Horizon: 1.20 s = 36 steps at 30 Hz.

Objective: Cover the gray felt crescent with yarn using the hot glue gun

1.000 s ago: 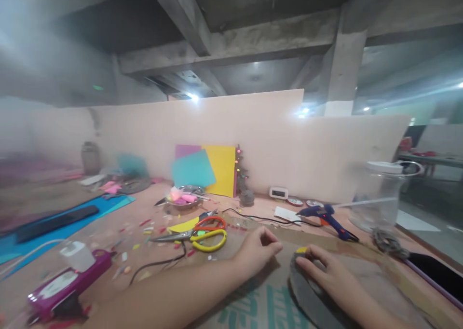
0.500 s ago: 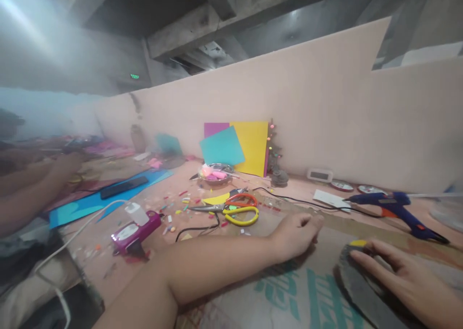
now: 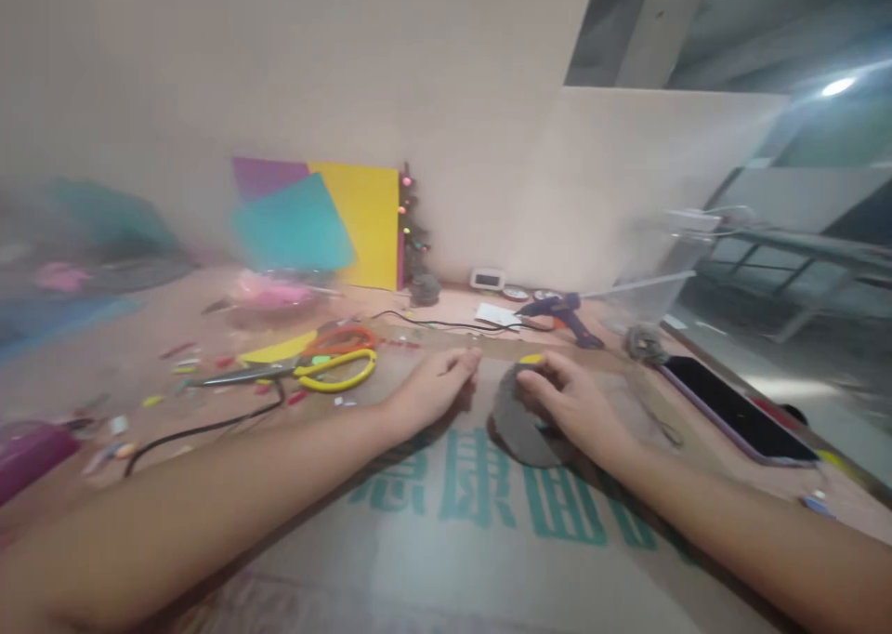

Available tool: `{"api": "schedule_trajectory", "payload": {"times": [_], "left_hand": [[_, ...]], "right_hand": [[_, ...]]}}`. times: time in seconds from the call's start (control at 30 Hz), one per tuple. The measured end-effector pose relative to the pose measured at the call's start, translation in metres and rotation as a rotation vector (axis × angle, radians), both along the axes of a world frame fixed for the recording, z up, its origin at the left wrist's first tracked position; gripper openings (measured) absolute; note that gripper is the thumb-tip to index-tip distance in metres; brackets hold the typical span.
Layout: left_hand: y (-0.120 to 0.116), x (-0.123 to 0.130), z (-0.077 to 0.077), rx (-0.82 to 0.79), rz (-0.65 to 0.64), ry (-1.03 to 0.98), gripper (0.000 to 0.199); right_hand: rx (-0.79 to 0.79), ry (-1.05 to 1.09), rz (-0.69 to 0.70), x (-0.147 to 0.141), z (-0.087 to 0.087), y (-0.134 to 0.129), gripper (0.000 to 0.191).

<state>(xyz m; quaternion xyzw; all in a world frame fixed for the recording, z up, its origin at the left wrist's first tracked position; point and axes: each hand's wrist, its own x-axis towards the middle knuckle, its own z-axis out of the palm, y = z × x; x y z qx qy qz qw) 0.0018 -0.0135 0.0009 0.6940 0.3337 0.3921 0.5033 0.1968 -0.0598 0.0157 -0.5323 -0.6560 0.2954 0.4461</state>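
My right hand (image 3: pixel 568 397) grips the edge of a flat grey rounded piece (image 3: pixel 521 425), which has a bit of yellow (image 3: pixel 531 359) at its top edge, between the fingers. To its left, my left hand (image 3: pixel 440 388) hovers or rests over the printed cardboard (image 3: pixel 418 560) with fingers curled together; whether anything small is pinched in them cannot be made out. Scissors with one orange and one yellow handle (image 3: pixel 338 374) lie left of my left hand, near a yellow piece (image 3: pixel 279 347).
A glue gun (image 3: pixel 568 318), a white card (image 3: pixel 497 315) and a small white device (image 3: pixel 487 279) lie behind. At right is a phone (image 3: pixel 739 411). Coloured sheets (image 3: pixel 369 225) lean on the wall. A purple tool (image 3: pixel 32 457) and scraps lie left; a black cord (image 3: pixel 209 425) runs there.
The view has turned to the right, bringing the phone into sight and taking the other person out of it. My right hand keeps hold of the grey piece.
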Motion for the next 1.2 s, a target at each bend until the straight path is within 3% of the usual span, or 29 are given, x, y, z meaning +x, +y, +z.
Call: {"api": "schedule_trajectory", "payload": {"times": [0.1,0.2,0.3,0.47,0.57,0.67,0.73,0.9,1.1,1.2], "left_hand": [[0.0,-0.001,-0.002,0.061,0.036,-0.045,0.024],[-0.003,-0.002,0.0,0.103,0.003,-0.028,0.03],[-0.01,-0.003,0.004,0.172,-0.069,0.11,0.035],[-0.019,-0.001,0.009,0.44,-0.141,0.363,0.025],[-0.021,-0.002,0.012,0.472,-0.048,0.334,0.021],[-0.02,-0.005,0.016,0.583,0.157,0.234,0.02],[-0.019,-0.008,0.017,0.664,0.254,0.159,0.025],[-0.015,-0.011,0.014,0.773,0.277,0.078,0.031],[-0.014,-0.013,0.011,0.808,0.235,0.118,0.036],[-0.014,-0.013,0.011,0.847,0.225,0.151,0.037]], "right_hand": [[0.017,0.031,0.01,0.001,-0.004,0.002,0.032],[0.031,0.026,0.019,0.002,-0.005,0.002,0.03],[0.039,0.007,0.007,0.003,-0.005,0.002,0.029],[0.136,-0.081,0.036,0.002,-0.005,0.001,0.026],[0.214,-0.021,0.076,0.002,-0.005,0.001,0.028],[0.37,0.035,0.03,0.005,-0.003,0.001,0.041],[0.431,0.018,-0.028,0.007,-0.001,0.0,0.033],[0.254,-0.067,0.069,0.006,0.003,-0.005,0.049],[0.276,0.017,0.024,0.005,0.001,0.0,0.032],[0.17,-0.022,0.163,0.006,0.001,0.002,0.033]]}}
